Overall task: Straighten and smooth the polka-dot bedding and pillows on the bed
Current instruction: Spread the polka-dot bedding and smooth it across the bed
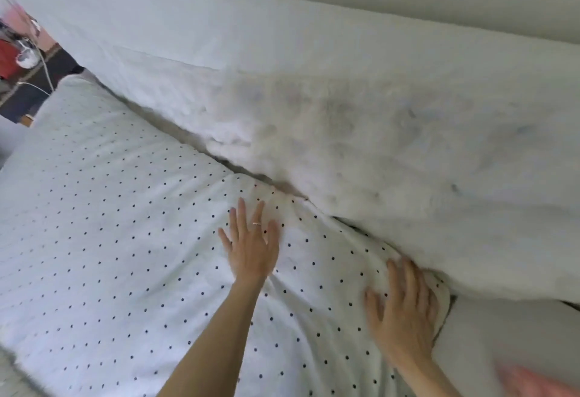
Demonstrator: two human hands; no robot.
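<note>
Two hands: right hand (405, 312) and left hand (251, 249) press flat on the white black-dotted fabric pillow (314, 287), each grip open, holding nothing. Sweep outward from the creases with even pressure. A second dotted pillow (110, 161) seems to lie beyond, both along one white fluffy headboard (376, 145).

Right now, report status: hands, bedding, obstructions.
Left hand flat on polka-dot bedding. Right hand pressing its right edge. White fuzzy fabric crowds far edge.
</note>
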